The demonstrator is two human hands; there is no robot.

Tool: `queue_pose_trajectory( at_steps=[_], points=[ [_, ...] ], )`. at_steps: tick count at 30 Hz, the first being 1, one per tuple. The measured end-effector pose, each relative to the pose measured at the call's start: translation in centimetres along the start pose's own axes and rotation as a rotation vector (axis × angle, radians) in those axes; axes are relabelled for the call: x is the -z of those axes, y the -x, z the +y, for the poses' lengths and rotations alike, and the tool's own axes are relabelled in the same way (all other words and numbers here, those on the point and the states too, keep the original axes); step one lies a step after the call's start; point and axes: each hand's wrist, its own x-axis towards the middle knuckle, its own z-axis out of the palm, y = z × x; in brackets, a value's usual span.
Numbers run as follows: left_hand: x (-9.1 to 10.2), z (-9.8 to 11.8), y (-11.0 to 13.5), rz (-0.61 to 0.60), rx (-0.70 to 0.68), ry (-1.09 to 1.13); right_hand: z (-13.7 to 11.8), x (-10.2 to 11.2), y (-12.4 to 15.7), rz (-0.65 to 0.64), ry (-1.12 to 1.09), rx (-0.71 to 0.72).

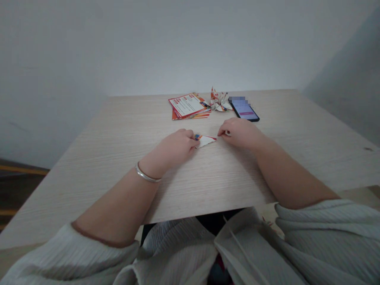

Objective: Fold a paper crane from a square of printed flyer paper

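A small folded piece of printed paper (pixel 205 140), white with red, orange and blue at its edges, lies flat on the light wooden table (pixel 118 158) between my hands. My left hand (pixel 175 148) rests on the table with curled fingers pressing the paper's left end; a silver bangle sits on that wrist. My right hand (pixel 240 132) lies just right of the paper, its fingers curled with the tips together near the paper's right corner; I cannot see whether they touch it.
Farther back lie a stack of red-and-orange printed sheets (pixel 188 106), a folded paper crane (pixel 219 101) and a phone (pixel 245 109) with its screen lit. A pale wall stands behind the table. The table's front edge runs close to my body.
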Motion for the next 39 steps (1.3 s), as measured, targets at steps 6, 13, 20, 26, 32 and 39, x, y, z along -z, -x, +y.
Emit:
queue_pose_trajectory(
  at_steps=[6,13,20,26,32,39],
  points=[
    [-1.0,0.7,-0.3,0.092,0.039,0.077,-1.0,-1.3,-0.6,0.122,-0.184,0.219],
    [-1.0,1.3,-0.6,0.098,0.074,0.140,-1.5,-1.9,-1.1,0.024,-0.089,0.150],
    [-0.1,1.3,0.0,0.077,0.169,-0.009,-1.8,-1.5,-1.1,0.010,-0.048,0.133],
    [0.4,1.6,0.2,0.024,0.170,-0.074,-2.4,-1.8,-0.6,0.043,-0.035,0.166],
    [0.4,1.0,0.4,-0.002,0.195,0.028,-2.7,-2.1,-0.4,0.047,-0.039,0.237],
    [1.2,0.5,0.8,-0.073,0.241,0.062,-2.5,-2.1,-0.6,0.038,-0.074,0.227]
  ],
)
